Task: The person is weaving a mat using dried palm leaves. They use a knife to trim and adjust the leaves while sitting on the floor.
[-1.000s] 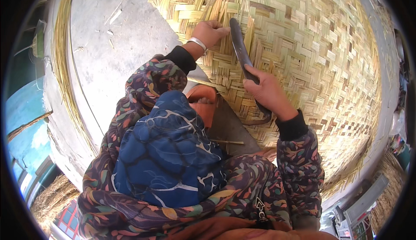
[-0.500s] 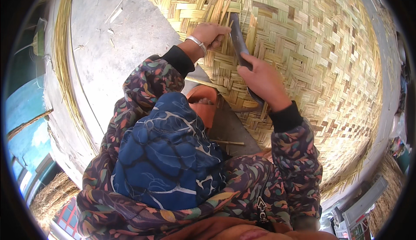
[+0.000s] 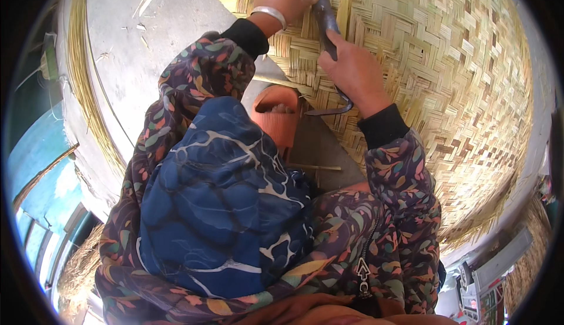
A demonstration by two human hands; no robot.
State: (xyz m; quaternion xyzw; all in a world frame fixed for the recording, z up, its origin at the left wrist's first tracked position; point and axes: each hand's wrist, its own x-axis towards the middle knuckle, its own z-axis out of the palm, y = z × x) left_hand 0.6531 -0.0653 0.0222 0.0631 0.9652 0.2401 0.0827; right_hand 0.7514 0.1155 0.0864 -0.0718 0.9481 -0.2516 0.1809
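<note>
A large mat (image 3: 435, 72) woven from flat pale-yellow strips lies in front of me and to the right. My right hand (image 3: 355, 72) is closed around a dark metal knife (image 3: 325, 18), whose long flat blade points away from me over the mat. The knife's near end bends into a thin hook below my wrist. My left hand (image 3: 284, 3), with a silver bracelet above it, is closed at the mat's left edge, its fingertips beside the blade. What those fingers pinch is hidden. A few loose strip ends (image 3: 345, 5) stick up right of the blade.
An orange slipper (image 3: 276, 116) on a foot is just short of the mat's edge. Long thin strips (image 3: 82, 72) lie along the left of the grey concrete floor (image 3: 126, 49), with scraps nearby. A short stick (image 3: 317, 167) lies near my knee.
Both hands and the knife have shifted up in the view, away from my body. The blade's far part now reaches the top edge. The slipper and mat also appear slightly higher.
</note>
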